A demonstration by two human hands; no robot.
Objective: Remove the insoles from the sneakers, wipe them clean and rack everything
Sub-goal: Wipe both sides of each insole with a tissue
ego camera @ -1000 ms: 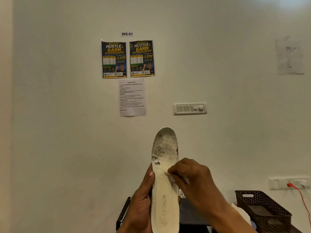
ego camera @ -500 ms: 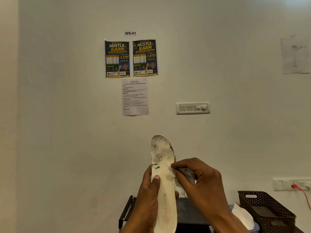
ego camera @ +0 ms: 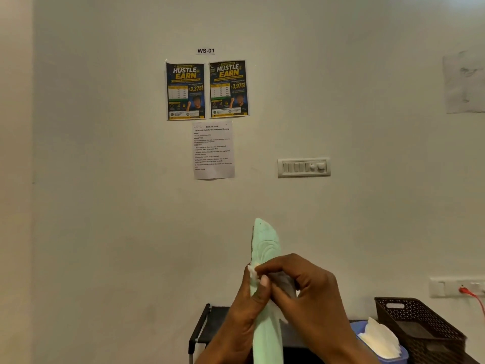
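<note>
The insole (ego camera: 265, 240) stands upright before the wall (ego camera: 105, 206), green underside showing. The left hand (ego camera: 244, 319) is curled round its lower half, the right hand (ego camera: 309, 292) pinching a white wipe (ego camera: 252, 271) against its edge.

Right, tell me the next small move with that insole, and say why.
Probably slide the wipe up the insole toward its tip. The left hand grips the insole upright with its green side to the camera, the right hand pinches the white wipe against its edge about midway, and a few dark specks show above that, near the tip.
</note>
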